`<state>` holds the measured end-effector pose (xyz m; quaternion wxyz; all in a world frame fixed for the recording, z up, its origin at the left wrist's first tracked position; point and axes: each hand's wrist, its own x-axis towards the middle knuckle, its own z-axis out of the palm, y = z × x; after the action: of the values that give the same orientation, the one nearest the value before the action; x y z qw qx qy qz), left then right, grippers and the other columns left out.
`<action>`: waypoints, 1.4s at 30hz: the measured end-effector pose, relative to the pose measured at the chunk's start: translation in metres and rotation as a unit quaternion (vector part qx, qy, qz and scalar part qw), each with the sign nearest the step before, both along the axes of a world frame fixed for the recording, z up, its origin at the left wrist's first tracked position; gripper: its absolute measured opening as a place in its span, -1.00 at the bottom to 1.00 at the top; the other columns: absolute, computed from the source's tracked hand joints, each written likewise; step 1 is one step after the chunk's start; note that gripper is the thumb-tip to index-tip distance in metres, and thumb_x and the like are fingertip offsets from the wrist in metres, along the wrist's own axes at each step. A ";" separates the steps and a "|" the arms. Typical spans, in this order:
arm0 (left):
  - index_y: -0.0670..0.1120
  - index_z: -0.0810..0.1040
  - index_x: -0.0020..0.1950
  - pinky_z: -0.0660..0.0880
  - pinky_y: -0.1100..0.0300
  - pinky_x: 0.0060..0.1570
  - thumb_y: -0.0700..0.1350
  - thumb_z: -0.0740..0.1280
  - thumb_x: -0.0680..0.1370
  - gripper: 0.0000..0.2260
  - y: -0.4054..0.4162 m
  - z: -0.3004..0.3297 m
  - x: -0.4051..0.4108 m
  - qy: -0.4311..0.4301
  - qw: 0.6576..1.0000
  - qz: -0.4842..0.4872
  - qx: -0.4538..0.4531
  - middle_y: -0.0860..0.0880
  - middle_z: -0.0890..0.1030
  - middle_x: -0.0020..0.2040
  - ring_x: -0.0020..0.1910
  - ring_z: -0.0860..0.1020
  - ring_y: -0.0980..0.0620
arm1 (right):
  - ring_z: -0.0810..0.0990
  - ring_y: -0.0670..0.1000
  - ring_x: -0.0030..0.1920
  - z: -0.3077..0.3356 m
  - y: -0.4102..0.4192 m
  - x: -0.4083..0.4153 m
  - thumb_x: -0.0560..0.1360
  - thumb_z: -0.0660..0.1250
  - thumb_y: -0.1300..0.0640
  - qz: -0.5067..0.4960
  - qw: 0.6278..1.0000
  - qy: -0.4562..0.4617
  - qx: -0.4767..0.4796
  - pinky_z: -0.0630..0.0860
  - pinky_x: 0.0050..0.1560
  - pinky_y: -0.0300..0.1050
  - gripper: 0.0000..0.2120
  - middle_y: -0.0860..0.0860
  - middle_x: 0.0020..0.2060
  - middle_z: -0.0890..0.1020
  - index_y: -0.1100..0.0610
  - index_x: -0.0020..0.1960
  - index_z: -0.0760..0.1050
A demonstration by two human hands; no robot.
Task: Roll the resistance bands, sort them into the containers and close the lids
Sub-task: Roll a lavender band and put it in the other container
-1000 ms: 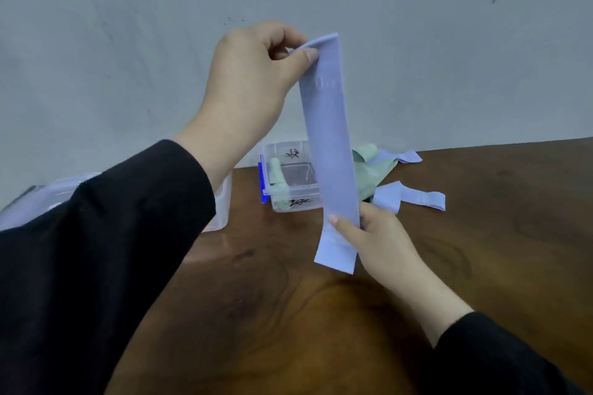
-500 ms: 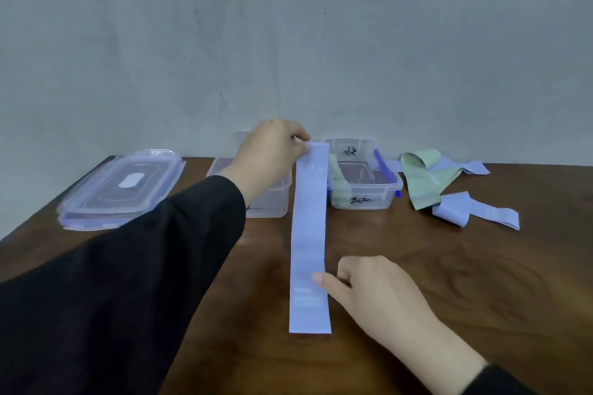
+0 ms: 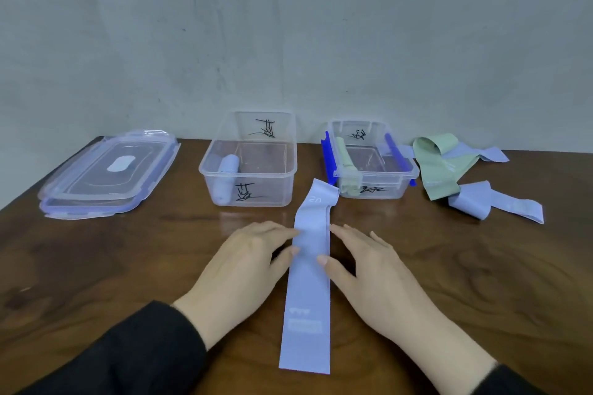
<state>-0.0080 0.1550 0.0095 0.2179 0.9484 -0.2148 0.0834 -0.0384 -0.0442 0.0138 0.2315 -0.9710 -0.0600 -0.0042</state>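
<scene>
Left hand [image 3: 244, 263] and right hand [image 3: 369, 263], fingers flat, pin the blue band [image 3: 309, 282] on the bench [image 3: 128, 266]; roll tightly from six o'clock (edges aligned).

Glossy wood table [image 3: 449, 266], clear-plastic containers [image 3: 288, 183].

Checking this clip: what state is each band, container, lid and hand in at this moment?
blue band: flat on table, unrolled, far end curled.
left container: open, one rolled blue band inside.
right container: open, one rolled green band inside.
lids: off, stacked at left.
loose bands: unrolled, heaped at right.
left hand: open, touching band.
right hand: open, touching band.
</scene>
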 end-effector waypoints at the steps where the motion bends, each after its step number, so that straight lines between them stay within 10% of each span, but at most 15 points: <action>1: 0.12 0.45 0.41 0.20 0.40 0.26 0.08 0.19 0.63 -0.65 -0.001 -0.002 0.002 -0.002 1.000 0.004 -0.001 0.19 0.50 0.33 0.31 0.40 0.22 | 0.13 -0.16 0.54 0.000 0.002 0.004 0.61 0.10 -0.26 -0.003 1.000 -0.002 0.007 -0.06 0.53 -0.18 -0.43 -0.18 0.52 0.27 -0.11 0.56 0.16; 7: 0.13 0.43 0.42 0.19 0.35 0.34 0.06 0.17 0.65 -0.66 -0.002 -0.010 0.005 -0.002 1.000 -0.002 -0.015 0.21 0.47 0.35 0.35 0.36 0.24 | 0.26 -0.15 0.50 -0.009 0.009 0.027 0.64 0.08 -0.18 -0.006 1.000 -0.012 0.016 0.02 0.58 -0.01 -0.53 -0.13 0.45 0.41 -0.06 0.49 0.31; 11: 0.16 0.50 0.34 0.37 0.33 0.26 0.06 0.19 0.63 -0.71 0.003 -0.005 0.004 0.010 0.999 0.001 -0.048 0.24 0.55 0.22 0.20 0.45 0.27 | 0.59 -0.10 0.12 -0.007 0.008 0.031 0.61 0.19 -0.15 -0.044 0.994 -0.029 0.094 0.31 0.48 0.05 -0.63 -0.15 0.19 0.61 -0.12 0.39 0.31; 16: 0.15 0.38 0.46 0.03 0.46 0.30 0.04 0.15 0.66 -0.65 -0.001 -0.005 0.008 0.020 0.999 0.014 -0.036 0.19 0.42 0.42 0.42 0.31 0.23 | 0.21 -0.15 0.53 -0.013 0.008 0.035 0.65 0.10 -0.15 -0.025 0.999 -0.025 0.002 0.04 0.58 0.00 -0.51 -0.14 0.50 0.34 -0.06 0.54 0.23; 25: 0.09 0.31 0.51 0.07 0.30 0.39 -0.04 0.08 0.69 -0.63 -0.014 -0.006 0.033 0.046 0.999 0.012 -0.015 0.07 0.38 0.47 0.47 0.27 0.10 | 0.20 -0.10 0.54 -0.020 0.008 0.064 0.67 0.05 -0.11 -0.009 0.999 -0.042 -0.013 0.06 0.57 0.04 -0.52 -0.09 0.52 0.33 0.01 0.55 0.23; 29: 0.11 0.46 0.41 0.39 0.30 0.20 0.01 0.14 0.67 -0.68 -0.010 -0.003 0.030 0.005 0.997 0.056 -0.048 0.09 0.58 0.27 0.24 0.51 0.10 | 0.55 -0.04 0.22 -0.015 0.007 0.060 0.65 0.18 -0.02 -0.048 0.992 -0.108 0.053 0.48 0.21 -0.18 -0.67 -0.05 0.21 0.60 0.04 0.36 0.46; 35: 0.10 0.36 0.49 0.14 0.26 0.41 -0.01 0.12 0.68 -0.64 -0.010 -0.005 0.026 0.027 1.000 -0.011 -0.012 0.12 0.39 0.46 0.45 0.29 0.15 | 0.53 -0.09 0.28 -0.013 0.007 0.052 0.64 0.19 -0.03 -0.028 0.994 -0.096 0.039 0.41 0.39 -0.06 -0.66 -0.09 0.29 0.58 0.01 0.37 0.48; 39: 0.10 0.49 0.36 0.22 0.38 0.27 -0.02 0.19 0.65 -0.72 -0.005 0.001 0.016 0.012 0.999 -0.006 -0.050 0.16 0.53 0.30 0.29 0.42 0.18 | 0.58 -0.16 0.06 0.001 0.003 0.036 0.61 0.24 -0.05 0.002 0.991 -0.114 0.069 0.46 -0.03 -0.43 -0.83 -0.21 0.04 0.60 -0.11 0.14 0.55; 42: 0.13 0.53 0.05 0.41 0.30 0.06 0.01 0.27 0.59 -0.92 0.003 0.004 -0.010 0.015 0.996 -0.061 -0.068 0.20 0.52 0.00 0.03 0.47 0.19 | 0.54 -0.05 -0.13 0.012 -0.008 0.001 0.57 0.31 -0.03 0.115 0.982 -0.069 0.133 0.47 -0.15 -0.25 -0.92 -0.13 -0.18 0.57 -0.10 -0.11 0.52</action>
<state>-0.0179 0.1577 0.0136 0.2897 0.9177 -0.2626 0.0701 -0.0376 -0.0518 0.0262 0.3526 -0.9156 -0.1859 -0.0522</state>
